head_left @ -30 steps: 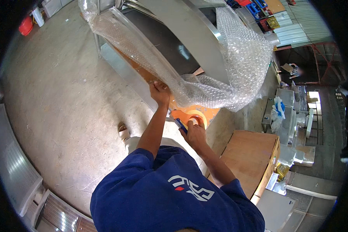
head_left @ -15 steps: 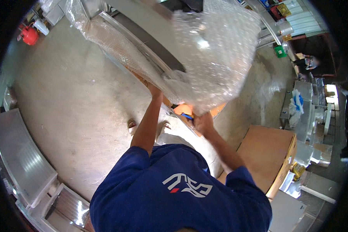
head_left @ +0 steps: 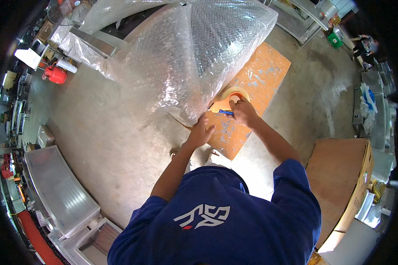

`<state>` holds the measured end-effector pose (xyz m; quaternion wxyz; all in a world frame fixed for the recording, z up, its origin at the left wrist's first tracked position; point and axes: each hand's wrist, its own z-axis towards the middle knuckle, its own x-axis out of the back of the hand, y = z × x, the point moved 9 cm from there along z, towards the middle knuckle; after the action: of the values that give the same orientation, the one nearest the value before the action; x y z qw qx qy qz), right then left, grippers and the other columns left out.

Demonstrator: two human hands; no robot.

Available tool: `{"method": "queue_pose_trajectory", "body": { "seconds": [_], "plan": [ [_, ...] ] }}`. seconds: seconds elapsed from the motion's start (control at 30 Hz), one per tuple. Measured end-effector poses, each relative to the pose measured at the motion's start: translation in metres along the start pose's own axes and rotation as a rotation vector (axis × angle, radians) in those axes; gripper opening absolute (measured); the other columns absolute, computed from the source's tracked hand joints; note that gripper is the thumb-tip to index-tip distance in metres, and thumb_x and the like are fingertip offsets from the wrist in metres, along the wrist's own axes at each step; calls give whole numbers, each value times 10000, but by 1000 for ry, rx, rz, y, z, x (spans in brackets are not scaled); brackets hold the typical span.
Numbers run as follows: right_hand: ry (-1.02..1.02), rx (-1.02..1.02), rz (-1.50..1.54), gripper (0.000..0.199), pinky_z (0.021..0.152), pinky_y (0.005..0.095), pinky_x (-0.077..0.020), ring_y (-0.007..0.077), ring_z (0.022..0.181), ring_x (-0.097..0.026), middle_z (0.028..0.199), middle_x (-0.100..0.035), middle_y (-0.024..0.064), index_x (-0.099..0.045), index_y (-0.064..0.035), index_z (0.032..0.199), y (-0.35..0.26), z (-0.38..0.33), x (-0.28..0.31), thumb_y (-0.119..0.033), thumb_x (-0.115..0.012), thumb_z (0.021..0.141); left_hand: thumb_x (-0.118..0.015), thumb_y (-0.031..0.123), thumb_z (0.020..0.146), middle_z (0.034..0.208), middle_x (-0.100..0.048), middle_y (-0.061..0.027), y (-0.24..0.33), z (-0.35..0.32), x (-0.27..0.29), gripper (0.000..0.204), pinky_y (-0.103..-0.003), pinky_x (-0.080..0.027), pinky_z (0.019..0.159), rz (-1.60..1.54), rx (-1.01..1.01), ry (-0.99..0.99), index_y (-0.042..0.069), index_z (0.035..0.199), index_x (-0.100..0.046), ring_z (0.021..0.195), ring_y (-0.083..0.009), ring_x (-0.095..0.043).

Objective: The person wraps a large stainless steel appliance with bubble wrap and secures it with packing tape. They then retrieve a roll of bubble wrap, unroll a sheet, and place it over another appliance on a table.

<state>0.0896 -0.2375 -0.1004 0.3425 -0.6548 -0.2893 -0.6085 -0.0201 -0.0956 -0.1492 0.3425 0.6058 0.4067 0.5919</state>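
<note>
Tape dispenser point(head_left: 223, 104) clasped in right hand point(head_left: 243, 113); bubble wrap point(head_left: 181, 66) against left hand point(head_left: 199, 133), grip unclear.

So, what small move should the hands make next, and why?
Probably bring the front of the tape dispenser against the near edge of the bubble wrap, beside the left hand. The right hand holds the dispenser close to the wrap, and the left hand is at that edge, seemingly steadying it.
</note>
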Motion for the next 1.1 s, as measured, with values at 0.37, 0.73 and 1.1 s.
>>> {"method": "queue_pose_trajectory", "body": {
  "seconds": [0.37,0.73,1.1],
  "plan": [
    [276,-526,308,630,821,502,-510,406,702,-670,664,-645,217,-578,66,1107,-19,-57,-31,-526,-590,891,-598,214,884,1277,-559,-273,-5,22,-13,501,-440,-403,1059,-174,197,23,-86,1270,-489,1242,-384,-532],
    [225,-1004,1102,429,622,327,-501,128,697,-623,781,-689,62,-708,27,974,-20,-160,-56,-395,-642,937,-612,226,886,919,-685,-154,-1,84,-40,220,-393,-513,719,-189,181,101,16,948,-633,804,-237,-656],
    [31,-1338,1136,419,491,322,-399,128,530,-517,616,-571,28,-672,4,822,-178,-159,-86,-411,-712,870,-552,449,961,1195,-638,-209,-42,-100,34,488,-402,-469,951,-172,-79,-779,45,1229,-607,1123,-323,-609]
  ]
}}
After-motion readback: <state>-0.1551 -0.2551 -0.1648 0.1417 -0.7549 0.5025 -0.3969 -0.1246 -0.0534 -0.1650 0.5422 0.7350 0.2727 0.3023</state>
